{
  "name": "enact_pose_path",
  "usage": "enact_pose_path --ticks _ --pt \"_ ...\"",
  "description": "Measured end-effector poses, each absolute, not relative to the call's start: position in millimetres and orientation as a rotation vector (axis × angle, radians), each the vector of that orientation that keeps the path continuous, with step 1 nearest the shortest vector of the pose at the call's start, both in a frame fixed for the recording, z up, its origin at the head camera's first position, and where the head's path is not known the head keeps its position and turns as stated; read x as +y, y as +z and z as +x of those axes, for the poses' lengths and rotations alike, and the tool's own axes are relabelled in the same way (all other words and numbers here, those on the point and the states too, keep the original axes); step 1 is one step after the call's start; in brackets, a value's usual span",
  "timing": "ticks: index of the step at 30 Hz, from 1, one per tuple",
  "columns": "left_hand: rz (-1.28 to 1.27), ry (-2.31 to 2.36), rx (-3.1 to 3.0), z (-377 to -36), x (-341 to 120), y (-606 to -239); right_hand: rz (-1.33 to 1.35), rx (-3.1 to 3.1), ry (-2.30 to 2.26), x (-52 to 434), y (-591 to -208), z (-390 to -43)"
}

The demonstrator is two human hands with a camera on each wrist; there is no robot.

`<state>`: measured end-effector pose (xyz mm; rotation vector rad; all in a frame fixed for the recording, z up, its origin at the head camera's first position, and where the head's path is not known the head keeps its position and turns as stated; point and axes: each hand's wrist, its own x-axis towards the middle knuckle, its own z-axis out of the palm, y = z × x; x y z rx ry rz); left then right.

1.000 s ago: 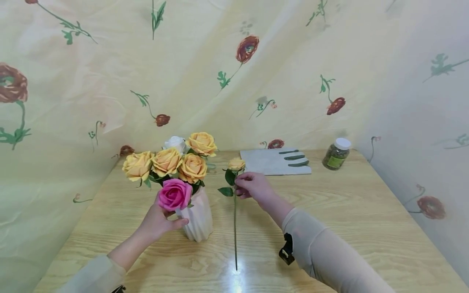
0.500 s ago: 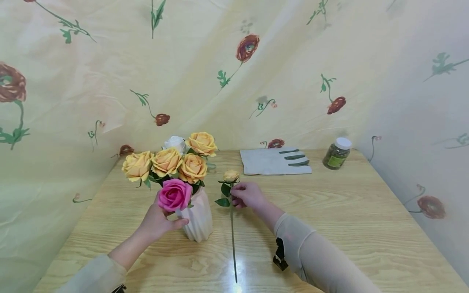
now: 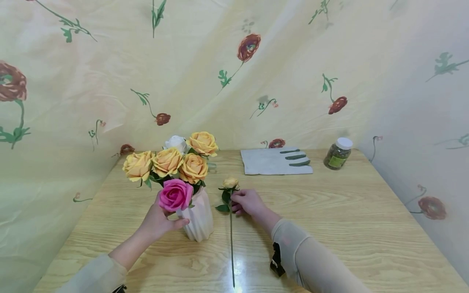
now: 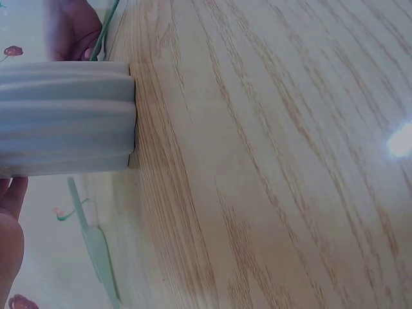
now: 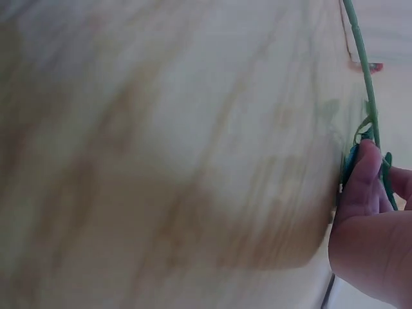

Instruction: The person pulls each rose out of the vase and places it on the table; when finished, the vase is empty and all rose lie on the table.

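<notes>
Right hand (image 3: 250, 205) in play: its fingers (image 3: 239, 195) pinched the lone yellow rose (image 3: 231, 183) high up, the long stem (image 3: 232, 244) pointing back toward the person; the white vase (image 3: 199, 219) (gripped by the left hand (image 3: 157, 224), partly hidden) stood just left of the rose.

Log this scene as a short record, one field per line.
left hand: holds the white vase
right hand: pinches the stem of a single yellow rose
visible in vase: four yellow roses, one pink rose, one white rose
surface: wood-grain table
back of table: flat white item with green strips; jar with white lid
</notes>
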<state>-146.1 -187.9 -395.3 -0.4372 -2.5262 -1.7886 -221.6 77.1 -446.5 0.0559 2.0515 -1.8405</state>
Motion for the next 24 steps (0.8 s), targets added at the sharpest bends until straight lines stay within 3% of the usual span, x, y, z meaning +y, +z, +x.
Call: enact_pose_path --ticks 24 --pt "-0.459 -1.751 -2.534 -146.0 -188.6 -396.4 0.009 2.037 -1.822 80.8 -431.4 -208.9"
